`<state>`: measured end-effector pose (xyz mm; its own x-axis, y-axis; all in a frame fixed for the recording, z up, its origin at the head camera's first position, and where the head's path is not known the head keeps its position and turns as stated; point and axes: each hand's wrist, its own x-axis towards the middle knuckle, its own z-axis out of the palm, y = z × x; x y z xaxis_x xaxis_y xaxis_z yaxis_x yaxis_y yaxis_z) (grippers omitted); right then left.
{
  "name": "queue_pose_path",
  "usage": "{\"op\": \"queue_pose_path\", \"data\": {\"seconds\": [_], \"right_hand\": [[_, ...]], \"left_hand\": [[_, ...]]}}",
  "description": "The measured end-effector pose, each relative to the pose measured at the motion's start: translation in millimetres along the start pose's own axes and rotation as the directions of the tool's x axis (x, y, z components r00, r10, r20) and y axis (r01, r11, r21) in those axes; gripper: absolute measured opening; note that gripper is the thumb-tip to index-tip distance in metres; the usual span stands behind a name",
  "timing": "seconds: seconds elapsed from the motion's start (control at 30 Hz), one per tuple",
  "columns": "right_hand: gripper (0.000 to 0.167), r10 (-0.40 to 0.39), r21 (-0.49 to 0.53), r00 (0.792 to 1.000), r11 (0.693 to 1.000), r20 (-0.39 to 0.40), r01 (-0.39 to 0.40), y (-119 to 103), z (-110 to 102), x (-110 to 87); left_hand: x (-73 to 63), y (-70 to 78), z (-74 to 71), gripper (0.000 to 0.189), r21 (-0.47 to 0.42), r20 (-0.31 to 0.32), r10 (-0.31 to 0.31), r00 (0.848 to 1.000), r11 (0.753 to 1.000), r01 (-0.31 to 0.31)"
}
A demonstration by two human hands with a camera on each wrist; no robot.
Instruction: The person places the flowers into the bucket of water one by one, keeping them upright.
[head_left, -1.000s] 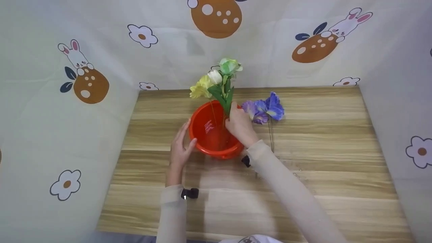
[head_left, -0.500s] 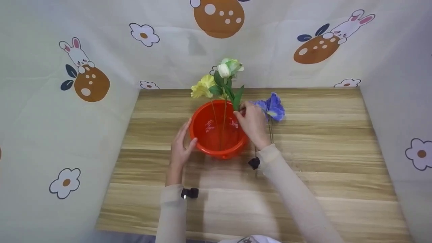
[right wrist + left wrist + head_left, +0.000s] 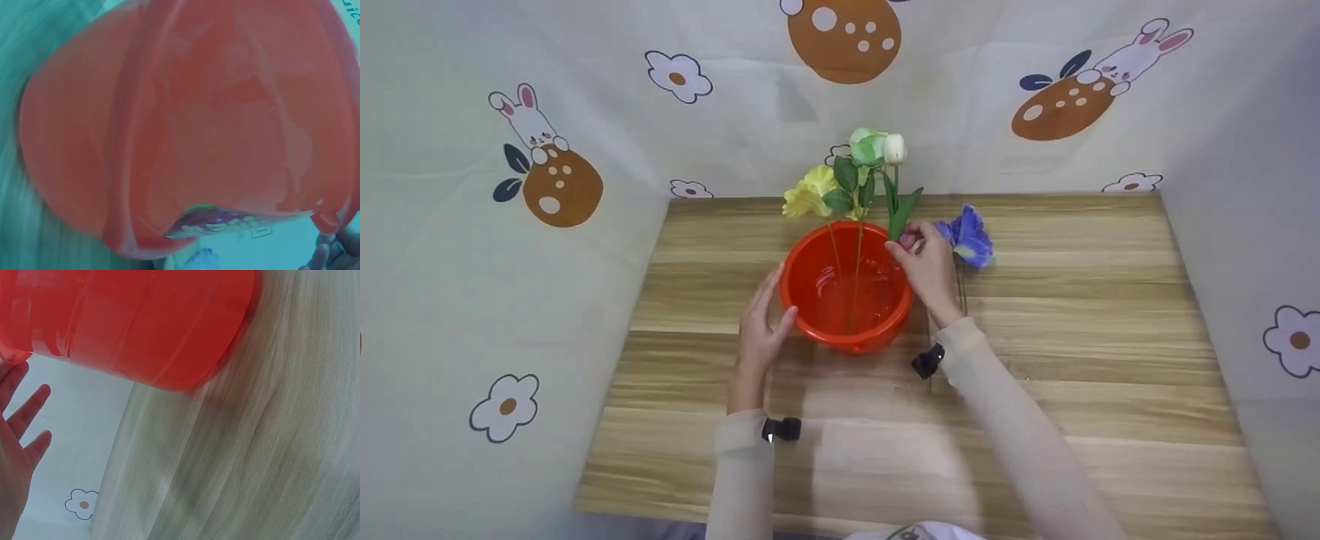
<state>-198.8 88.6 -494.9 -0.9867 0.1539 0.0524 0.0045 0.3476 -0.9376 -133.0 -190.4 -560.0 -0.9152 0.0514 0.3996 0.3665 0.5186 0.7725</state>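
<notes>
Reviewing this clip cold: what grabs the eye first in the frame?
The bright red bucket at the middle of the wooden table, with yellow, green and white flowers rising from it. The left hand rests against its left side, while the right hand pinches a stem at its right rim. Just right of that hand a blue flower lies on the table.

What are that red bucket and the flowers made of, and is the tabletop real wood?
The red bucket looks like glossy moulded plastic: it shines and seems slightly see-through in the left wrist view. The flowers appear artificial, with thin wire-like stems and cloth-like petals, though that is a guess. The tabletop shows printed-looking wood grain, perhaps laminate; real wood cannot be ruled out.
</notes>
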Motion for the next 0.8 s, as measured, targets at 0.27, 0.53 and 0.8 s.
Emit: {"op": "queue_pose_path", "data": {"seconds": [0.27,0.53,0.8], "right_hand": [[0.040,0.050,0.069,0.994,0.996,0.097,-0.056,5.0,6.9,5.7],[0.048,0.075,0.074,0.982,0.993,0.172,-0.089,4.6,3.1,5.3],[0.049,0.034,0.143,0.983,0.988,0.182,-0.061,4.6,-9.0,1.0]], "left_hand": [[0.2,0.3,-0.8,0.062,0.007,0.002,-0.004,1.000,1.000,0.004],[-0.1,1.0,-0.8,0.063,-0.002,0.002,-0.006,1.000,1.000,0.006],[-0.2,1.0,-1.2,0.063,-0.010,0.007,-0.002,1.000,1.000,0.002]]}}
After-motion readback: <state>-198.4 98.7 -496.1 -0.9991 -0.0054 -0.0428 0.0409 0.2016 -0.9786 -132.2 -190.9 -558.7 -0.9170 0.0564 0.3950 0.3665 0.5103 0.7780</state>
